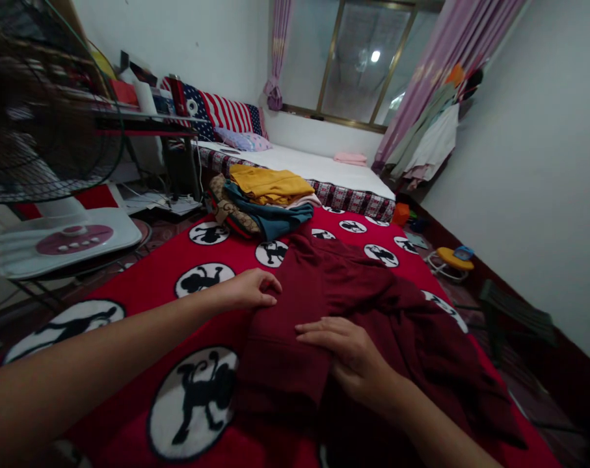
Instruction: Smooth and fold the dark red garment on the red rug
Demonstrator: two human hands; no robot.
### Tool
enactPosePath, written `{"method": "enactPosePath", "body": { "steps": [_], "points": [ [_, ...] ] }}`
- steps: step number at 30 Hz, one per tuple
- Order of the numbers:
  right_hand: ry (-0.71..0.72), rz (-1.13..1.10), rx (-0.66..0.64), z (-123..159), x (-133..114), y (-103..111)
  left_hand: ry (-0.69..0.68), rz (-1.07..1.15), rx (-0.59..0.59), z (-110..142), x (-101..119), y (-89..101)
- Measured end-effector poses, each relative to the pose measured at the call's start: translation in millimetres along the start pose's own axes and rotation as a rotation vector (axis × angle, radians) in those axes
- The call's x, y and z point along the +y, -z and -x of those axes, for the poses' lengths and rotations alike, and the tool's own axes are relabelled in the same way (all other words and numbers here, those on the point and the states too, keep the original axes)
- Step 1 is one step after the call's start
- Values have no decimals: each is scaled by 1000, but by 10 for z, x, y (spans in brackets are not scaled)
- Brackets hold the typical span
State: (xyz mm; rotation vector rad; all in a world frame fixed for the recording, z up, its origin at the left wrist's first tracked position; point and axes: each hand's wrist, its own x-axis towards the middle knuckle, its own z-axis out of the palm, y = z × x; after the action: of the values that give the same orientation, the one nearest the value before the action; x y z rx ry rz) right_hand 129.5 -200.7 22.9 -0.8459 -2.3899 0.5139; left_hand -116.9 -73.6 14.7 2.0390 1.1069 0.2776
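Note:
A maroon long-sleeved top lies spread over the red blanket, one side folded inward into a flat panel and a sleeve stretching toward the lower right. At the left edge of that panel is my left hand, its fingers loosely bent, thumb and forefinger apart, with no cloth visible between them. My right hand rests palm down on the folded panel, fingers extended together. Beyond the top sits a pile of clothes, with a mustard-yellow garment above a teal one and a brown patterned item at its left.
The red blanket bears white circles with black monkey figures. A standing fan and a cluttered desk are at left. Behind is a bed with a white sheet. A yellow stool and dark green chair stand at right.

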Motion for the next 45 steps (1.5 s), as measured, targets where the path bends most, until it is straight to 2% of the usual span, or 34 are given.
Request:
{"method": "enactPosePath", "body": {
  "steps": [2, 3, 4, 6, 9, 11, 15, 19, 21, 23, 27, 30, 32, 35, 39, 40, 43, 45],
  "points": [
    [-38, -33, -101, -2, -15, 14, 35, -152, -133, -10, 63, 88],
    [-69, -53, -107, -11, 9, 21, 47, -237, -154, -49, 101, 140],
    [-105, -71, -67, -25, 58, 36, 53, -325, -125, -115, 143, 196],
    [-178, -59, 128, -68, 233, 111, 52, -478, 56, -321, 223, 312],
    [-280, 158, 441, -141, 632, 335, 42, -545, 360, -745, 289, 463],
    [-380, 332, 551, -177, 917, 503, 46, -513, 451, -1030, 279, 527],
    [-661, 498, 572, -203, 1341, 678, 50, -479, 428, -1456, 174, 559],
    [-908, 602, 490, -199, 1497, 583, 71, -461, 366, -1677, 82, 563],
    [-924, 622, 478, -196, 1511, 512, 85, -455, 325, -1734, 83, 607],
    [-885, 607, 532, -192, 1519, 473, 95, -459, 277, -1769, 128, 690],
    [-719, 540, 846, -168, 1577, 498, 155, -500, 228, -1807, 327, 853],
    [-647, 539, 1015, -144, 1619, 528, 238, -579, 315, -1819, 476, 815],
    [-671, 539, 1012, -140, 1614, 533, 282, -630, 406, -1811, 528, 691],
    [-742, 527, 940, -144, 1561, 572, 307, -660, 497, -1758, 512, 442],
    [-814, 610, 996, -56, 1516, 812, 282, -641, 588, -1632, 363, 162],
    [-854, 647, 966, -6, 1526, 895, 256, -618, 626, -1604, 319, 105],
    [-1026, 682, 695, 170, 1603, 1097, 137, -520, 737, -1546, 209, -46],
    [-1097, 625, 511, 256, 1664, 1146, 73, -478, 760, -1528, 168, -126]
  ]
}}
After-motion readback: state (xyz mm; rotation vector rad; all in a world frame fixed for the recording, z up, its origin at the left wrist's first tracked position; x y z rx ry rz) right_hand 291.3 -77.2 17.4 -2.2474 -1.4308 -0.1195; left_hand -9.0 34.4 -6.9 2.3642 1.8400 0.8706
